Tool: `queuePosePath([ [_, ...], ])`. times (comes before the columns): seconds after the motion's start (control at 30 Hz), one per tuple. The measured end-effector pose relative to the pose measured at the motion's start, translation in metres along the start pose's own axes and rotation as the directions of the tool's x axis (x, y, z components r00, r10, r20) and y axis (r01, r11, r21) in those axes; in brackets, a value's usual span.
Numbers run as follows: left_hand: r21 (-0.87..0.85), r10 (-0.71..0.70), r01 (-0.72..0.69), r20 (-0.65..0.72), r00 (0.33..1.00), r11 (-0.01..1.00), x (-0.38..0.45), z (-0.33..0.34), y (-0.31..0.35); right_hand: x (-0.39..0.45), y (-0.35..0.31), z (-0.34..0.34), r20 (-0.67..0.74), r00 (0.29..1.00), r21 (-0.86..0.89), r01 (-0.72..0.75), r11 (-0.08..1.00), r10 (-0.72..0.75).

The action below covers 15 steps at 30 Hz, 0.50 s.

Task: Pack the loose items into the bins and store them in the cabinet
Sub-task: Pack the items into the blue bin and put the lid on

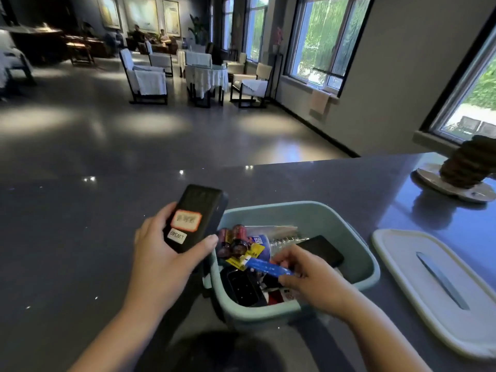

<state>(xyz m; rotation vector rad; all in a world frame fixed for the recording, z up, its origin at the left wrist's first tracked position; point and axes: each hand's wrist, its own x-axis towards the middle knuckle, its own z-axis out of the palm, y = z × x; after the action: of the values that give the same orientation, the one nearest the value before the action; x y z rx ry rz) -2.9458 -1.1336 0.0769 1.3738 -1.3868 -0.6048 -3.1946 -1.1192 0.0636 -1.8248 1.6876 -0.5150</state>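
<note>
A teal bin (316, 216) stands on the dark counter (80, 237), holding red batteries (236, 238), a yellow and blue packet (252, 252), a black device (323, 249) and other small items. My left hand (161, 261) holds a black power bank (197, 217) with an orange-edged sticker just left of the bin's rim. My right hand (314, 277) is inside the bin, pinching a thin blue item (265, 267) over the contents.
The bin's white lid (434, 285), with a grey handle strip, lies flat on the counter to the right. A brown stacked ornament on a round base (467, 170) stands at the far right. Beyond the counter is a lounge with chairs and tables.
</note>
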Motion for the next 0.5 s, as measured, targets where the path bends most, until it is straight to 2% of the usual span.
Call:
queuePosePath([
  [0.07,0.009,0.017,-0.017,0.002,1.000,1.000,-0.006,0.016,0.003,-0.002,0.013,-0.010,0.108,0.994,0.035,0.020,0.999,-0.024],
  [0.13,0.006,0.020,-0.020,0.001,1.000,1.000,-0.010,0.031,0.008,-0.001,0.019,-0.023,0.176,0.983,0.000,0.057,0.998,-0.056],
  [0.3,0.000,0.055,-0.055,-0.007,0.998,0.998,-0.012,0.061,0.025,0.011,0.025,-0.040,0.375,0.918,-0.038,0.157,0.987,-0.132],
  [0.4,0.007,0.063,-0.063,0.005,0.998,0.998,-0.012,0.074,0.032,0.015,0.028,-0.039,0.363,0.915,-0.053,0.205,0.977,-0.173],
  [0.5,0.013,0.074,-0.075,0.055,0.996,0.997,-0.012,0.082,0.033,0.010,0.040,-0.042,0.279,0.940,-0.005,0.205,0.979,-0.196],
])
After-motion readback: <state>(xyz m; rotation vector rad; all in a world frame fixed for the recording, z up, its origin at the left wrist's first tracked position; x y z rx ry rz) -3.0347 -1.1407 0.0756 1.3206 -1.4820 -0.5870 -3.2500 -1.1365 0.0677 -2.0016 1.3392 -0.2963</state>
